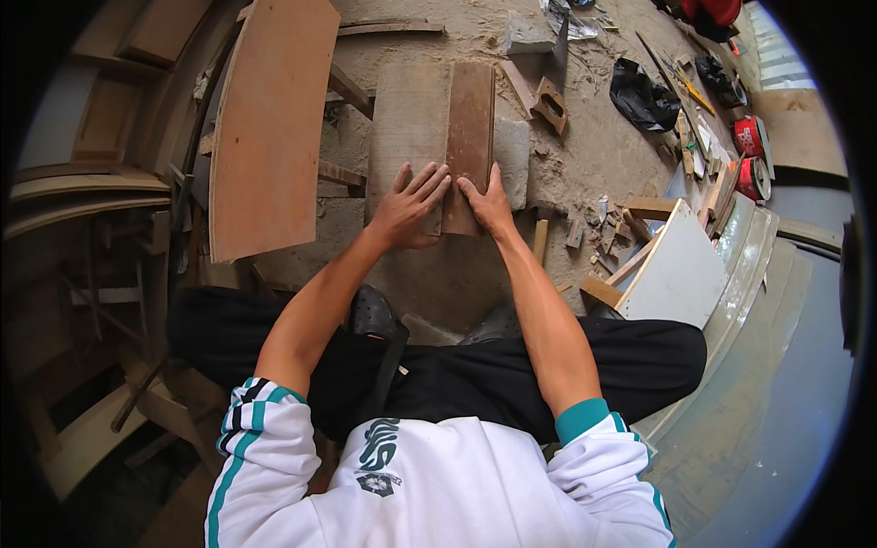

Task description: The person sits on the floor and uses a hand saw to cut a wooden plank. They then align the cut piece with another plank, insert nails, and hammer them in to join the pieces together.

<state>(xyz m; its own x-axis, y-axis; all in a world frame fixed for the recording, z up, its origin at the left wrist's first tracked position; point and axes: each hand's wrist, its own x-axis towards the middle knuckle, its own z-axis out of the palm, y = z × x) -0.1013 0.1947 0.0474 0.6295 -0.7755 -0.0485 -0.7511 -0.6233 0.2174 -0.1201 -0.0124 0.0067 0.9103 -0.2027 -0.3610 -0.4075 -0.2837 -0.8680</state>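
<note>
Steadying two boards laid side by side looks, from my remote seat, like the step in hand. I see the left hand (408, 212) with its fingers fanned flat over the pale grey-brown board (409, 114), the tips nearing the seam. The right hand (491, 210) sets its thumb on the dark brown board (470, 119), index finger along the outer edge; the other fingers are hidden, so I can't tell whether they pinch it. Both boards extend ahead of the fingertips. Beyond the right fingers lies a wooden-handled handsaw (550, 105); left of the left fingers, an orange-brown plywood panel (272, 128). I judge the next move calls for even pressure, keeping the seam aligned.
</note>
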